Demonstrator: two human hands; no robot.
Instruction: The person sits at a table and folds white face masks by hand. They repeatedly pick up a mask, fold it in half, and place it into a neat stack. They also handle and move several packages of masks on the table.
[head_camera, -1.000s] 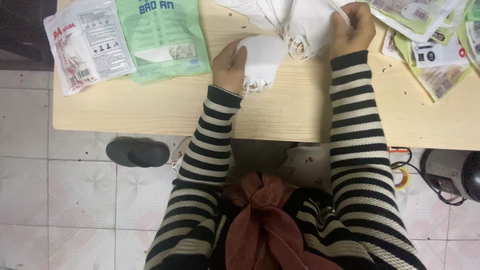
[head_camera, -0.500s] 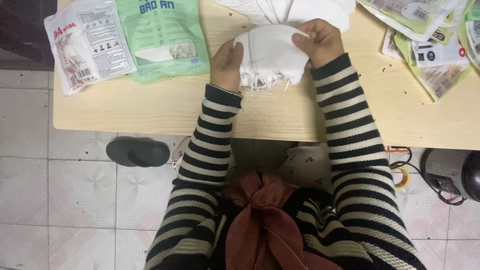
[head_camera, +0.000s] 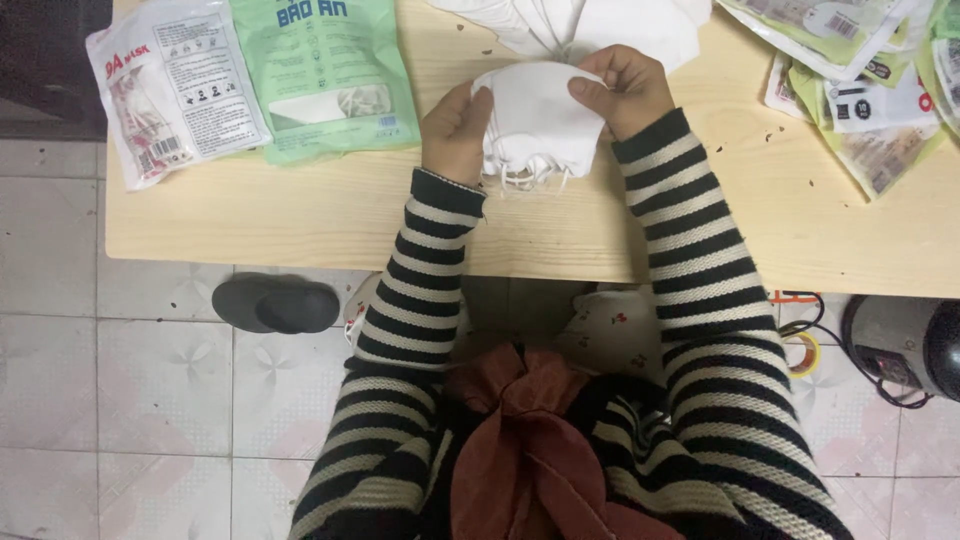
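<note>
Both my hands hold a small stack of white cloth face masks (head_camera: 535, 125) just above the light wooden table (head_camera: 300, 215). My left hand (head_camera: 455, 130) grips the stack's left edge. My right hand (head_camera: 625, 90) pinches its upper right edge. Thin white ear loops hang from the bottom of the stack. Behind it, at the table's far edge, lies a pile of more white masks (head_camera: 590, 25).
A green flat packet (head_camera: 325, 75) and a white printed packet (head_camera: 175, 90) lie at the table's left. Several packets (head_camera: 860, 90) are heaped at the right. Under the table are a dark slipper (head_camera: 275, 305) on tiled floor and a grey machine (head_camera: 900, 345) with cables.
My right hand brought a white mask from the far pile down onto the one in my left hand. Both hands now grip the stack together.
</note>
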